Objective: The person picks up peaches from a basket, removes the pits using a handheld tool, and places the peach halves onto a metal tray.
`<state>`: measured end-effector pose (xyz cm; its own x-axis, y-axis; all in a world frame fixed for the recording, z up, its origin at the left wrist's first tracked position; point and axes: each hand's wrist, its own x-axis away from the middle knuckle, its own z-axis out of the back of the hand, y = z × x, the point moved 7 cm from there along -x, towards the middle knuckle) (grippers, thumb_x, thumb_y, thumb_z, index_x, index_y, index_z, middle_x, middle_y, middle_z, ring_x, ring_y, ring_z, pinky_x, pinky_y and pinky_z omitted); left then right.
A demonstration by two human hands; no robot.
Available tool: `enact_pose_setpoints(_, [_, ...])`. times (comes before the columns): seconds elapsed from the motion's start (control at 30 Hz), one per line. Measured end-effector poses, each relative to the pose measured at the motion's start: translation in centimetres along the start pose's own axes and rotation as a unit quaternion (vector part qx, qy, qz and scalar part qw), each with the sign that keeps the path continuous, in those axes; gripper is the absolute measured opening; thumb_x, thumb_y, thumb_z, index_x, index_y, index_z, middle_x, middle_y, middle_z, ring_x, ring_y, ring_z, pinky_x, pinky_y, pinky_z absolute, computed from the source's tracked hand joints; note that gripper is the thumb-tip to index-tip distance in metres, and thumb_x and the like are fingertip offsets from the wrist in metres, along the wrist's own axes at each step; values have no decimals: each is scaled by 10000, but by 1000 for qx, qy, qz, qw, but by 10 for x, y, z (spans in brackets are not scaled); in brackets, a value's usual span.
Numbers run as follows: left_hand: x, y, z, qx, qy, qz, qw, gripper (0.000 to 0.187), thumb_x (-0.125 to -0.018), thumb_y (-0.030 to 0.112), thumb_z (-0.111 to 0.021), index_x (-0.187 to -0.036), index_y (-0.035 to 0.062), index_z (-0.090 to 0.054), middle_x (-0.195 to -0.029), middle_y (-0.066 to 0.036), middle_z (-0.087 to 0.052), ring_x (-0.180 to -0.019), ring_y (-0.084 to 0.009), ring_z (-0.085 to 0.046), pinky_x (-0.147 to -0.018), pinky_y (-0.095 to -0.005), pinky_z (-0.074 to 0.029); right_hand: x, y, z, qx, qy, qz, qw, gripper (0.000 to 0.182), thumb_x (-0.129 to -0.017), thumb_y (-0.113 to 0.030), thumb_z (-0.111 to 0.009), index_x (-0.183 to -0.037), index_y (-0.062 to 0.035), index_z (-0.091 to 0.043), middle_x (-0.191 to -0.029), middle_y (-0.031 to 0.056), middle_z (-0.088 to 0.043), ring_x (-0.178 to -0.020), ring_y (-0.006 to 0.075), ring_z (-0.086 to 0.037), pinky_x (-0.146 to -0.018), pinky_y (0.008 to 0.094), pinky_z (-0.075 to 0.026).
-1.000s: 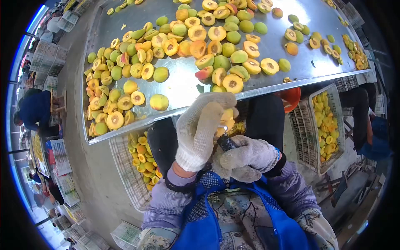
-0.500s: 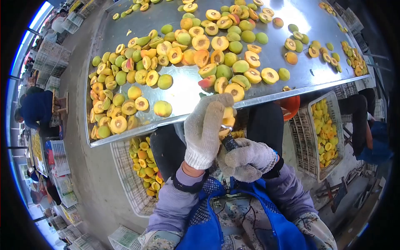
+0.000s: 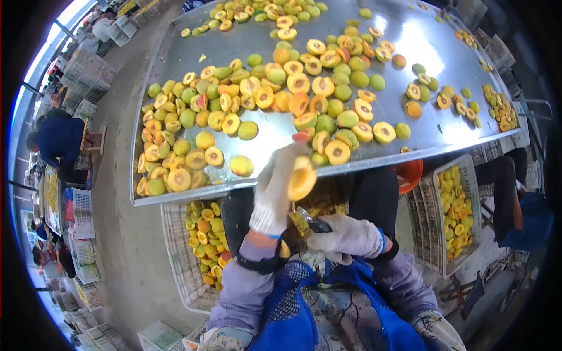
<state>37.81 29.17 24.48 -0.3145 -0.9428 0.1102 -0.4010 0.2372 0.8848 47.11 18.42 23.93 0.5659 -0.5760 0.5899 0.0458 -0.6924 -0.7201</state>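
Observation:
My left hand, in a white knit glove, is closed on a peach half just in front of the table's near edge. The half's hollow, orange-yellow cut side faces up and shows no stone. Lower and to the right, my gloved right hand grips a pitting tool with a black handle. The tool's metal tip points up and left, apart from the fruit. Many peach halves lie on the metal table beyond my hands, several with stones still in them.
Below the table at left stands a crate of pitted halves; another crate of halves is at right. A red bucket sits under the edge. A seated person works at far left; another person's arm shows at right.
My left hand has turned and moved slightly left and down, bringing the half's hollow side into view. The tool has come out of the fruit, and the hands are farther apart.

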Motion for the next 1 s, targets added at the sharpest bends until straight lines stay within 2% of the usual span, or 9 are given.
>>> enact_pose_setpoints(0.17, [41,46,81,-252,139,-114,951,282,-972,211,-531,-1118,-19,-603,-1077,-119,-625,-1004,-216,-609,-873,-303,-487,6,7,18,40,55,-34,997,326,-858,-393,-610,-851,-67,-594,-564,18,-527,-434,102,-511,-395,228,-395])
enact_pose_setpoints(0.27, [77,65,133,-651,158,-196,716,307,-877,204,-614,-1124,23,-630,-1119,-175,-626,-1024,-325,-614,-880,-362,-504,2,6,17,47,58,-33,997,329,-861,-386,-613,-849,-58,-601,-565,23,-535,-437,108,-516,-404,234,-406])
enact_pose_setpoints(0.4, [107,44,211,-659,230,26,716,309,-848,233,-648,-1102,58,-664,-1174,-184,-621,-1053,-348,-609,-914,-390,-493,-10,6,11,58,49,-26,997,346,-863,-386,-614,-872,-41,-603,-574,31,-549,-446,121,-533,-420,243,-425])
enact_pose_setpoints(0.47, [112,48,209,-712,244,-64,655,316,-829,261,-673,-1073,61,-682,-1204,-191,-614,-1081,-349,-604,-930,-401,-482,-14,2,6,72,49,-35,996,350,-872,-387,-602,-886,-37,-603,-582,33,-555,-458,123,-547,-425,243,-433])
enact_pose_setpoints(0.5, [102,56,189,-625,245,-72,738,295,-829,249,-672,-1052,56,-687,-1202,-198,-612,-1070,-340,-607,-921,-398,-486,-15,-3,2,79,49,-35,995,348,-875,-386,-595,-888,-38,-603,-585,32,-553,-463,121,-551,-426,242,-435])
enact_pose_setpoints(0.6, [59,53,137,-588,160,-100,787,282,-823,240,-678,-1047,69,-683,-1185,-186,-617,-1055,-341,-609,-902,-401,-492,-22,-6,-5,86,43,-30,995,347,-884,-385,-582,-893,-39,-599,-589,25,-543,-468,119,-556,-428,241,-440])
enact_pose_setpoints(0.67, [25,46,109,-659,38,-233,714,275,-816,236,-684,-1037,74,-669,-1174,-170,-620,-1037,-347,-610,-883,-411,-497,-22,-12,-5,74,73,-2,995,378,-862,-401,-602,-888,-24,-616,-538,31,-541,-434,116,-532,-427,243,-425])
enact_pose_setpoints(0.83, [-86,36,85,-606,16,-123,786,326,-856,265,-619,-1107,57,-625,-1179,-164,-609,-1093,-339,-595,-930,-408,-470,-23,-5,9,55,87,-42,994,322,-865,-358,-588,-871,-36,-581,-578,30,-554,-462,123,-550,-428,252,-427])
enact_pose_setpoints(1.0, [-180,3,87,-753,38,-228,616,436,-877,215,-553,-1294,92,-515,-1368,-146,-495,-1240,-348,-490,-989,-412,-444,-24,3,29,-5,124,-27,992,329,-856,-365,-637,-863,-42,-578,-564,39,-570,-448,113,-530,-434,241,-415])
